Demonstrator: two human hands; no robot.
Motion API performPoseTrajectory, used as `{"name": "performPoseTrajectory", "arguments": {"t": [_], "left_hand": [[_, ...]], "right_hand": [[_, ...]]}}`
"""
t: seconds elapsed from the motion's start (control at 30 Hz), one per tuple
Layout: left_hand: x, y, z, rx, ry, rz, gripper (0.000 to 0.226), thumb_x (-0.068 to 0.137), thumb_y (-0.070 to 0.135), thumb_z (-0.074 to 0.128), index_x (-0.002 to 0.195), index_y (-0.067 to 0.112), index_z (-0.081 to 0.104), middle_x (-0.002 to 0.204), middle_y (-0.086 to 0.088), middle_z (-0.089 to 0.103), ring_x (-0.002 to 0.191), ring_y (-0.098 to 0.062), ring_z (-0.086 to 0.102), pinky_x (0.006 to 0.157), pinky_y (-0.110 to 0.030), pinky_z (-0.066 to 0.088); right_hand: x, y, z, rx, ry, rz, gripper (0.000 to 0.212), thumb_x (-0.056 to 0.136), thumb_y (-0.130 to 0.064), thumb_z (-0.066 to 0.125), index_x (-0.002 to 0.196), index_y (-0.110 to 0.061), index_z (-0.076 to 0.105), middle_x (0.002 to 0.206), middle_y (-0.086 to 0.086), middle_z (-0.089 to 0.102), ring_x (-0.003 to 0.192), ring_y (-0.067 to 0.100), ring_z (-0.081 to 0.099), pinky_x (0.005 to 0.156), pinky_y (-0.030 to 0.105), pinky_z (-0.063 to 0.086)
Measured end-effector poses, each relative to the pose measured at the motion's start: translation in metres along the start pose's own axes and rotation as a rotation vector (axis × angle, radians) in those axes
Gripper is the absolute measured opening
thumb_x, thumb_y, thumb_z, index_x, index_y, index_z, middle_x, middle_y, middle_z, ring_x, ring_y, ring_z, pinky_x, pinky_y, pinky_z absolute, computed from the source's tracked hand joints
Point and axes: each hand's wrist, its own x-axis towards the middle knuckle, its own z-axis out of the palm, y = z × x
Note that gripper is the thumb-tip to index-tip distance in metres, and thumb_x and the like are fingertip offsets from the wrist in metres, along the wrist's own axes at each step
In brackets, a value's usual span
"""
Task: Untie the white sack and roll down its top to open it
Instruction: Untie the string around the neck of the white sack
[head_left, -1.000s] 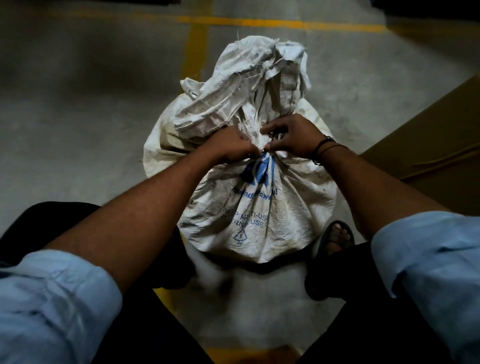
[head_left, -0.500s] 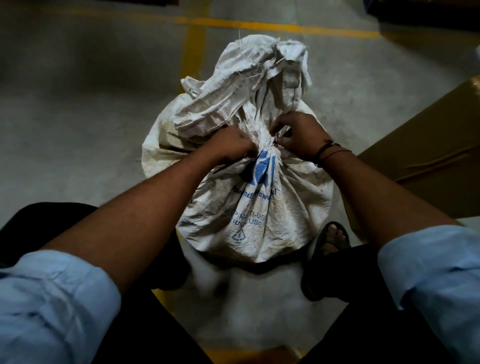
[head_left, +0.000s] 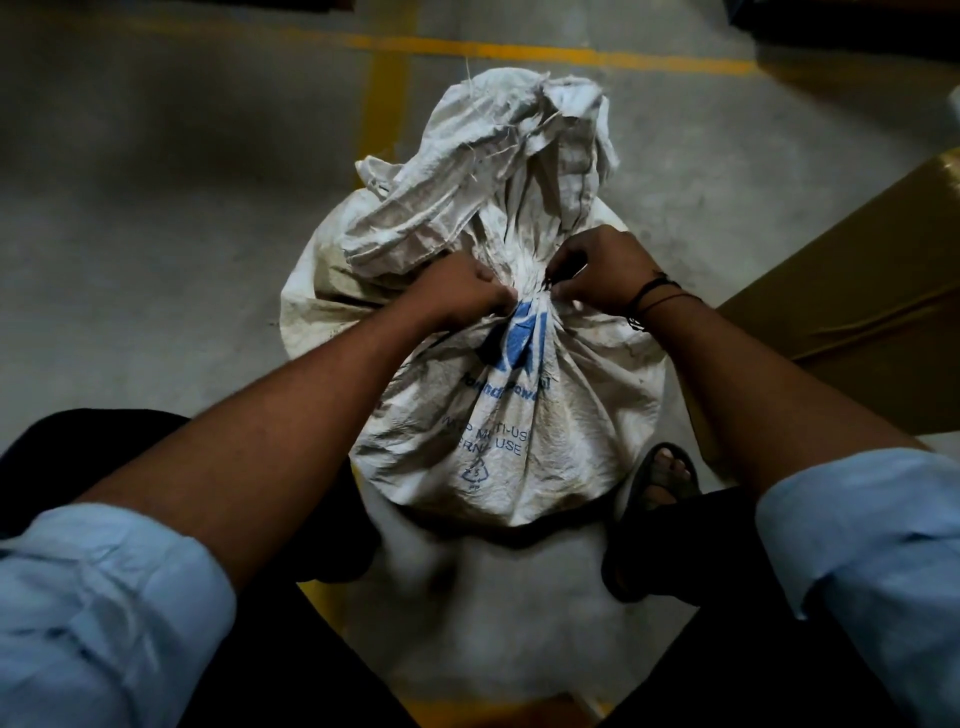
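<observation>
White sack (head_left: 519, 415) upright on the floor (head_left: 156, 208), its gathered neck (head_left: 530, 288) still cinched. Within the last second the hands, formerly touching, have parted. The left hand (head_left: 457, 291) now grips the neck at its 9 o'clock, and the right hand (head_left: 602, 270) pinches there at 3 o'clock. Judged from this, the tie is being worked loose, and the top is not yet rolled down.

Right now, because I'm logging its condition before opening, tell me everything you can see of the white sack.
The sack looks like white woven plastic, dirty and creased, with blue print on its near side. It stands bulging on the floor, cinched at the neck, its crumpled top flopped above. The left hand grips the neck; the right hand pinches it opposite. The tie is hidden.
</observation>
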Motion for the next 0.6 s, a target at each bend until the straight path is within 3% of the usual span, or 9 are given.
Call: {"name": "performPoseTrajectory", "arguments": {"t": [0.2,0.3,0.37,0.43,0.5,0.6], "left_hand": [[0.0,0.014,-0.009,0.121,-0.056,-0.02,0.031,0.08,0.032,0.074,0.082,0.001,0.074,0.07,-0.008,0.065,0.059,-0.019,0.053,0.055,-0.027,0.039],[-0.004,0.022,-0.01,0.306,0.082,0.089,0.031,0.081,0.04,0.069,0.071,0.011,0.071,0.072,-0.004,0.07,0.07,-0.021,0.066,0.061,-0.027,0.049],[-0.006,0.026,-0.006,0.207,0.06,0.142,0.022,0.085,0.035,0.071,0.073,0.017,0.073,0.071,0.002,0.072,0.068,-0.01,0.069,0.059,-0.021,0.051],[-0.007,0.027,-0.003,-0.024,0.001,0.142,0.001,0.084,0.02,0.076,0.083,0.021,0.075,0.077,0.003,0.075,0.071,-0.009,0.072,0.064,-0.021,0.055],[-0.004,0.021,0.0,-0.128,-0.01,0.142,0.017,0.079,0.008,0.078,0.092,0.02,0.073,0.077,0.003,0.072,0.075,-0.013,0.072,0.072,-0.03,0.058],[0.001,0.013,0.004,-0.181,-0.051,0.147,0.029,0.071,0.008,0.08,0.094,0.022,0.07,0.078,0.002,0.073,0.08,-0.017,0.073,0.082,-0.038,0.06]], "right_hand": [[0.002,-0.003,-0.003,-0.069,0.076,-0.111,0.009,0.077,-0.014,0.076,0.086,-0.014,0.078,0.087,0.005,0.076,0.082,0.017,0.068,0.075,0.022,0.045],[-0.002,-0.004,-0.003,-0.066,0.113,-0.196,0.009,0.08,-0.019,0.071,0.087,-0.015,0.075,0.085,0.003,0.074,0.081,0.019,0.067,0.076,0.03,0.051],[-0.006,-0.003,-0.002,-0.072,0.133,-0.24,0.009,0.082,-0.021,0.067,0.088,-0.016,0.073,0.085,0.001,0.073,0.08,0.018,0.065,0.076,0.036,0.053],[-0.008,-0.004,-0.001,-0.067,0.158,-0.271,0.009,0.083,-0.021,0.066,0.089,-0.016,0.071,0.086,0.002,0.071,0.081,0.018,0.064,0.076,0.037,0.053],[-0.011,-0.006,-0.002,-0.034,0.187,-0.302,0.008,0.085,-0.019,0.065,0.09,-0.015,0.069,0.087,0.002,0.07,0.081,0.017,0.063,0.076,0.033,0.051],[-0.014,-0.012,-0.004,0.049,0.201,-0.334,0.006,0.087,-0.017,0.066,0.091,-0.013,0.067,0.088,0.0,0.069,0.08,0.011,0.061,0.069,0.01,0.041]]}}
